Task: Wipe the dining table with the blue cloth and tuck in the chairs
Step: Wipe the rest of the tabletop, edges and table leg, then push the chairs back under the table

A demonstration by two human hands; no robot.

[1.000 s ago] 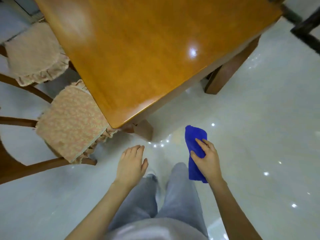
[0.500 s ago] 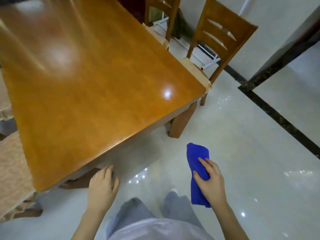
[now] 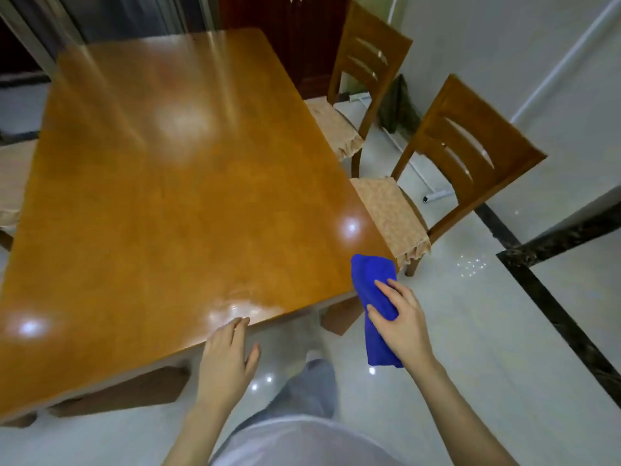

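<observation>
The glossy wooden dining table [image 3: 174, 183] fills the left and middle of the head view. My right hand [image 3: 401, 322] grips the folded blue cloth [image 3: 373, 280] just off the table's near right corner, the cloth's top end level with the corner. My left hand [image 3: 226, 361] is spread flat, its fingertips at the table's near edge. Two wooden chairs with padded seats stand along the right side: the near chair [image 3: 447, 169] and the far chair [image 3: 363, 75], each seat partly under the tabletop.
Another cushioned seat [image 3: 13, 179] shows at the left edge. A dark cabinet [image 3: 285, 25] stands behind the table. The shiny pale floor [image 3: 487, 348] has a black inlay strip on the right. My legs are below.
The view has swung up and right, bringing the whole tabletop and the right-hand chairs into sight. My right hand has carried the cloth up to the table's corner; my left hand reached the table's edge.
</observation>
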